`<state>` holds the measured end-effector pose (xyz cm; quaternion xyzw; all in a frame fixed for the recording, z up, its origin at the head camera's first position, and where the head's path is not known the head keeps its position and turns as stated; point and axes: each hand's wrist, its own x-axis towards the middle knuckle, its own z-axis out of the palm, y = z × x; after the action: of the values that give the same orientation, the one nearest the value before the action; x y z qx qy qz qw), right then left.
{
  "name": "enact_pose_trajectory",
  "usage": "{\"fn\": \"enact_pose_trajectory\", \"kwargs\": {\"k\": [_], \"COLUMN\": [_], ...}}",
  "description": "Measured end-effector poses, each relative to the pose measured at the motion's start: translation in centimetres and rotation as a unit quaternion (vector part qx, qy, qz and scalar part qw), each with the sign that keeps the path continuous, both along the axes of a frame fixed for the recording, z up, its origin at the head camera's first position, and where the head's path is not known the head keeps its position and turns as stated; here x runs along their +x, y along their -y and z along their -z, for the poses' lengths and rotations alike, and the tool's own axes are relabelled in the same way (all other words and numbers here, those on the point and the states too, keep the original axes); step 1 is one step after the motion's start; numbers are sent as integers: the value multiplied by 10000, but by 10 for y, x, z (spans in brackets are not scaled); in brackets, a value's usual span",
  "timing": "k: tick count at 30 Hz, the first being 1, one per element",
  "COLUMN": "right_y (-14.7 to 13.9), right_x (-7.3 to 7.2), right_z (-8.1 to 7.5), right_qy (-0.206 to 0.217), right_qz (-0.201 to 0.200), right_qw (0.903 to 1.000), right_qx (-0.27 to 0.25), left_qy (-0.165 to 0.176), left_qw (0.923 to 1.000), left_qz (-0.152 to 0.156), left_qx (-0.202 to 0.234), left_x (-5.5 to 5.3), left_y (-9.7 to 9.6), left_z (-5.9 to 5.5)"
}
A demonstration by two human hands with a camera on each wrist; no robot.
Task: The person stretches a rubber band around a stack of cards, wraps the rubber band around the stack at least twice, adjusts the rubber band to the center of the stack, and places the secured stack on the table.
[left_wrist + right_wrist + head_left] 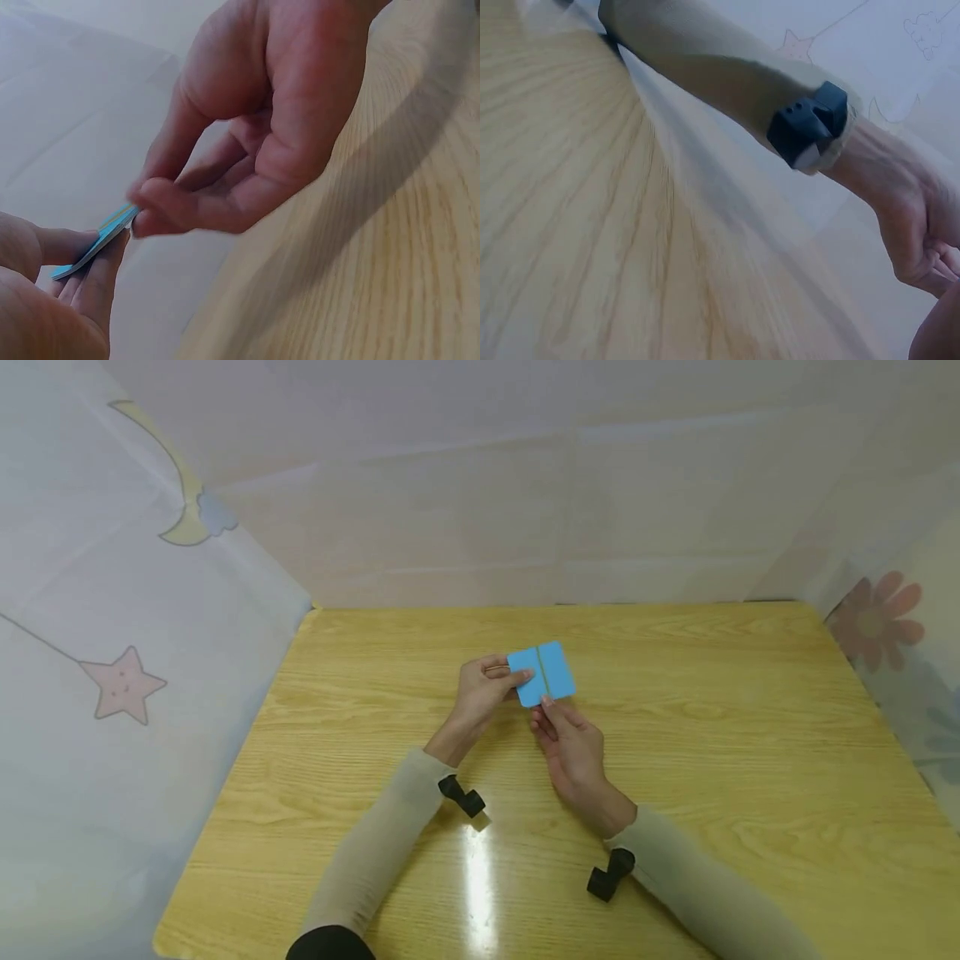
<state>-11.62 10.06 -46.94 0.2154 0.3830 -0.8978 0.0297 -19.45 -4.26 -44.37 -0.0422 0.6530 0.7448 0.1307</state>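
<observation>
A small flat blue piece (pixel 559 667), like a card or thin stack of cards, is held above the table between both hands. A narrow yellow-brown band (pixel 543 670) crosses its face. My left hand (pixel 478 695) grips its left side, thumb on the upper face. My right hand (pixel 576 753) pinches the near edge beside the band. In the left wrist view the blue piece (pixel 109 231) appears almost edge-on, the left hand (pixel 45 300) below it and the right hand (pixel 262 127) at its other end. The right wrist view hides it.
Both hands are over a wooden table (pixel 360 693). A pale cloth wall (pixel 450 510) rises along the back edge. More cloth with a printed star (pixel 127 687) and flower (pixel 873 620) stands at the sides. Small black devices (pixel 463 797) are on both sleeve cuffs.
</observation>
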Motion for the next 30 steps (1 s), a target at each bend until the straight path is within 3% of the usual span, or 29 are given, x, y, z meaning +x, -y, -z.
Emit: {"fn": "enact_pose_trajectory", "kwargs": {"k": [12,30], "right_y": [-11,-15], "right_x": [-2,-3], "right_z": [-2,-4], "right_qy": [424,339], "right_qz": [-605,-485], "right_qw": [9956,9975], "right_qx": [-584,-385], "left_qy": [-17,-45], "left_qw": [9999,9998], "left_qz": [103,166], "left_qx": [-16,56], "left_x": [-5,-4], "left_y": [3,4], "left_z": [4,0]}}
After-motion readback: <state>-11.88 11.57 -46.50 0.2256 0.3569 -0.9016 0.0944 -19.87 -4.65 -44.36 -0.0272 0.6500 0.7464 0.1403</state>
